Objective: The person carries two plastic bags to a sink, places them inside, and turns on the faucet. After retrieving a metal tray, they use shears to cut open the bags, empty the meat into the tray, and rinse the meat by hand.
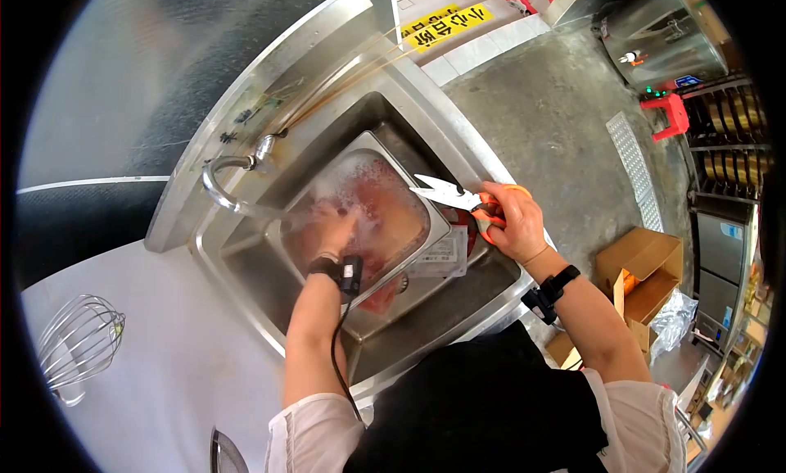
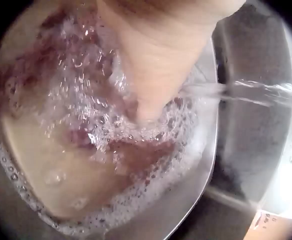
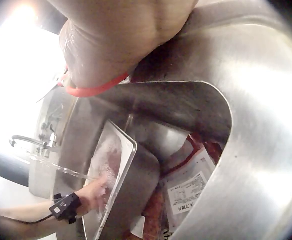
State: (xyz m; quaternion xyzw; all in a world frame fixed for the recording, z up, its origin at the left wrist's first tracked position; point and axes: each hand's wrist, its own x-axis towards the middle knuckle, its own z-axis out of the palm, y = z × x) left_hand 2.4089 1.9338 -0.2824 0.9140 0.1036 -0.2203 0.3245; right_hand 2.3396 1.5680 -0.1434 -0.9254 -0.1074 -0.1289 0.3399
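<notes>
A metal pan (image 1: 431,245) full of cloudy, foamy water and reddish pieces sits tilted in the sink. The left hand (image 1: 334,231) is in that water; in the left wrist view the hand (image 2: 153,70) has its fingers hidden under foam (image 2: 98,122). Over the sink's right edge, the right hand (image 1: 517,221) grips orange-handled scissors (image 1: 446,194), blades apart and pointing left. In the right wrist view the right hand (image 3: 121,40) covers most of the scissors, with an orange handle (image 3: 93,92) showing. Water runs from the faucet (image 1: 219,182) into the pan.
Printed plastic packages (image 1: 442,256) with red contents lie in the sink (image 1: 381,330) beside and under the pan. A whisk (image 1: 82,342) lies on the counter (image 1: 164,325) at left. An open cardboard box (image 1: 643,260) and a red stool (image 1: 671,117) stand on the floor at right.
</notes>
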